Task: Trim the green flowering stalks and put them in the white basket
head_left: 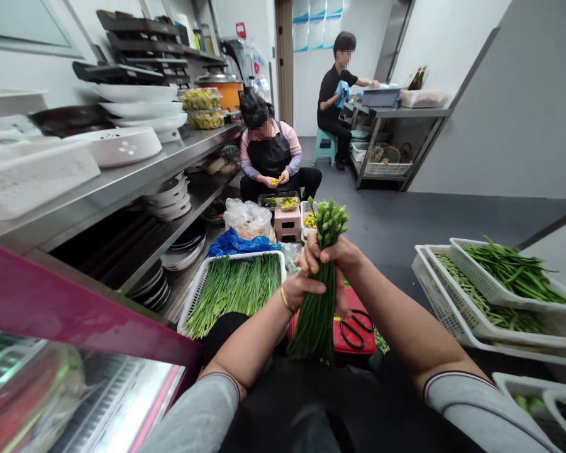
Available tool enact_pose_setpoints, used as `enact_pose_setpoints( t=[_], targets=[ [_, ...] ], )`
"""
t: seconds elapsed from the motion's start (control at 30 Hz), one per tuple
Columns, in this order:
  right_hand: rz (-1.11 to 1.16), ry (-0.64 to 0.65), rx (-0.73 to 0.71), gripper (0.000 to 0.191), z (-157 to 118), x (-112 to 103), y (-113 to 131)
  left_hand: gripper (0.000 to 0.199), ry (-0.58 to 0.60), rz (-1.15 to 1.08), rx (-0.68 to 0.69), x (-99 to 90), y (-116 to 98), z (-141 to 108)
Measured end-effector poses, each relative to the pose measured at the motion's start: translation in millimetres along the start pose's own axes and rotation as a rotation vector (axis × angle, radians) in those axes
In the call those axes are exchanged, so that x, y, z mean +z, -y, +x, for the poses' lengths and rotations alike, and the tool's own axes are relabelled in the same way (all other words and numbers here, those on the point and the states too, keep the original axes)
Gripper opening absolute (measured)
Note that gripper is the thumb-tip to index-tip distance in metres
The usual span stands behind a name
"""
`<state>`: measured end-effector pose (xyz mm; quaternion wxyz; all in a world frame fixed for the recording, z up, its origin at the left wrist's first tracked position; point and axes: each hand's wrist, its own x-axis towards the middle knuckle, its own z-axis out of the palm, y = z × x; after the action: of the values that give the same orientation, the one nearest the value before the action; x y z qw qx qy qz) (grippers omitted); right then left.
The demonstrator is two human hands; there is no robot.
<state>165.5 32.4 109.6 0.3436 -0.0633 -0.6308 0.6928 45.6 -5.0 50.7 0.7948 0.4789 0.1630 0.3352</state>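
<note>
A thick bunch of flowering chives [317, 324], green stems with pale buds on top, stands upright in front of my body. Wrapped around its stems is my left hand [302, 282], with a gold bracelet at the wrist. Just under the buds, my right hand [344, 253] grips the same bunch, its thumb across the front. Behind the stems, black-handled scissors [357, 329] lie on a red surface [365, 347]; their blades are hidden. To the left, a white basket [283, 267] holds many long green stems [240, 286].
A metal shelf [202, 141] with dishes runs along the left. White baskets [422, 264] of green beans stand at right. Ahead, a seated person [271, 154] handles yellow flowers near a pink stool [287, 221]. Another person [332, 94] sits at a metal table [412, 113].
</note>
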Motion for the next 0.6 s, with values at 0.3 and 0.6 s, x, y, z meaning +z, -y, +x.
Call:
enact_pose_setpoints(
  t=[0.3,0.6],
  targets=[
    [-0.666,-0.843,-0.214,0.058,-54,-35,68,0.042,-0.115,0.121,-0.042,1.6,-7,-16],
    [-1.347,-0.16,0.106,0.045,1,5,100,0.046,-0.021,0.094,-0.081,7.0,2,-13]
  ],
)
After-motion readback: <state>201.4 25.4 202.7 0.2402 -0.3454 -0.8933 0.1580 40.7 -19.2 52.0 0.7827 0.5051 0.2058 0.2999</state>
